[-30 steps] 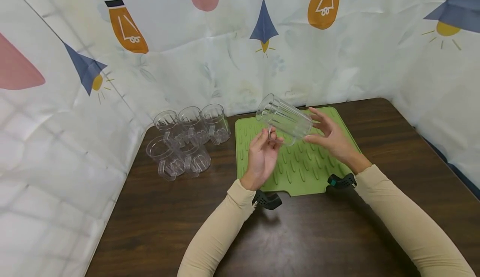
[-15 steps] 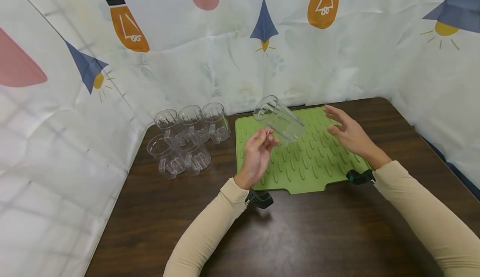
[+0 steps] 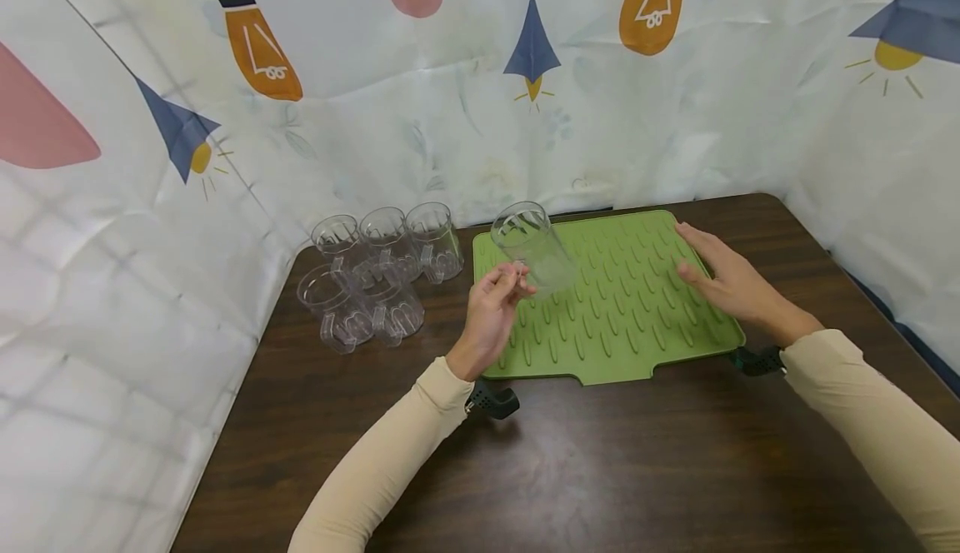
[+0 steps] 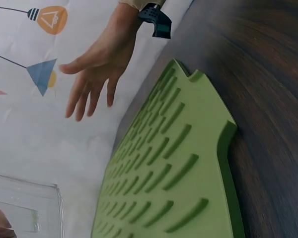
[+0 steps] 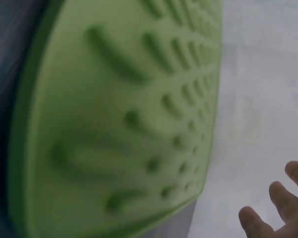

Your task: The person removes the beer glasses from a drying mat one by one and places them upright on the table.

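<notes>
My left hand point(image 3: 489, 313) pinches the handle of a clear mug point(image 3: 542, 255), which hangs tilted over the left part of a green ridged drying mat point(image 3: 622, 295). The mug's mouth leans up and to the left. In the left wrist view, part of the clear mug point(image 4: 27, 203) shows at the lower left corner. Above the mat's right edge, my right hand point(image 3: 738, 282) is held with fingers extended and nothing in them. The right wrist view catches only the fingertips of that hand point(image 5: 283, 213) at its lower right.
Several clear mugs point(image 3: 397, 311) stand upright in two rows left of the mat, handles toward me. The dark wooden table point(image 3: 600, 461) reaches back to a white printed curtain point(image 3: 450, 137), which also hangs along the left and right sides.
The right hand has let go of the mug's base and moved off to the right. The left hand has carried the mug leftward and turned it more upright.
</notes>
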`<state>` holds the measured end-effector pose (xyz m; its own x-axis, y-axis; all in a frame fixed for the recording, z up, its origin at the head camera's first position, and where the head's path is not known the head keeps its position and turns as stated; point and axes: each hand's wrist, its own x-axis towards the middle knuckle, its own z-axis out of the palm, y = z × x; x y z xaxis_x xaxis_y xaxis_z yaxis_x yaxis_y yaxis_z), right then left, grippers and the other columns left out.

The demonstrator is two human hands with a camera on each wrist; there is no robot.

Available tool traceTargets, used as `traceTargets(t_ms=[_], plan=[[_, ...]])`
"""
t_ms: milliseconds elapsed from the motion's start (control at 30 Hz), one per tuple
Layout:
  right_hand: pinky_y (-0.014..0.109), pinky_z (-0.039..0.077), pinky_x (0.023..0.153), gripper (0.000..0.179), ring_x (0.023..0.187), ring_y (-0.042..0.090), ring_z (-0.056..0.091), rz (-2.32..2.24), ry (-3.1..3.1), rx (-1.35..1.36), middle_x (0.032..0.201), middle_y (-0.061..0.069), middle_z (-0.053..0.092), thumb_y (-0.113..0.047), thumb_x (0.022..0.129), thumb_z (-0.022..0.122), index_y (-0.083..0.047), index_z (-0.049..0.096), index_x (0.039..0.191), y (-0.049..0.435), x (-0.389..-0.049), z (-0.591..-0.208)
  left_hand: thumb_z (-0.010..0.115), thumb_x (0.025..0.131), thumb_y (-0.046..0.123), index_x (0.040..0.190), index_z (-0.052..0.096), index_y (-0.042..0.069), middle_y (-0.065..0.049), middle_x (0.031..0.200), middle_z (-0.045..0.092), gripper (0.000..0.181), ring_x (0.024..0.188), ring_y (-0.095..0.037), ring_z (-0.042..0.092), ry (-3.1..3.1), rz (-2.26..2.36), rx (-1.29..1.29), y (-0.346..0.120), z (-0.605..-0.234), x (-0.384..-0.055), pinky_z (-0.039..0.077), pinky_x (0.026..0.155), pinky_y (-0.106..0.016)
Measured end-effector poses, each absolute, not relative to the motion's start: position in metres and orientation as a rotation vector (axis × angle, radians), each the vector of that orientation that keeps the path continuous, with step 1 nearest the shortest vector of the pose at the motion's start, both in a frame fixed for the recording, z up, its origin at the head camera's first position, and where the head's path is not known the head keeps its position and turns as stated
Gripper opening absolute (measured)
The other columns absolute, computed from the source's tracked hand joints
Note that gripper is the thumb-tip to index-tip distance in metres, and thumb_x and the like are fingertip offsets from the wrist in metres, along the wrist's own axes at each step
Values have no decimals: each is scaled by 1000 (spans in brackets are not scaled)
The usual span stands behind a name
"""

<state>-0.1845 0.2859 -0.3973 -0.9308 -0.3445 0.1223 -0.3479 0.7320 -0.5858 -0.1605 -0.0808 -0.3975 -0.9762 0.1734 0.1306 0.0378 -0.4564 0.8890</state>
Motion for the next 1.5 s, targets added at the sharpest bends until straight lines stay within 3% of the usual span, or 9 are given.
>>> traceTargets(t_ms=[267,533,867,1500], plan=[[81,19,115,86,159,51,8,751,-3066,557,176,16,3,-42,104,62,-21,9,168,309,-179,-405,43,112,15,99,61,18,6,105,61,22,87,-4,67,1689,2561,341,-98,-399,-160,55,93,-21],[80,18,118,92,160,50,6,584,-3108,562,175,21,7,-47,99,67,-17,13,168,323,-177,-413,46,111,17,105,62,17,4,101,60,18,90,-5,67,1782,2527,337,-116,-398,-157,53,97,-22],[81,13,119,99,161,49,1,423,-3203,573,174,23,2,-56,100,61,-8,6,167,329,-171,-423,49,111,20,108,62,15,3,100,62,14,91,-6,67,1826,2522,287,-135,-403,-154,54,94,-23],[80,10,119,107,159,50,7,308,-3334,629,173,27,4,-64,96,60,2,12,164,330,-159,-440,49,110,16,105,62,14,4,100,63,14,91,-8,66,1918,2512,167,-166,-412,-146,53,92,-22]])
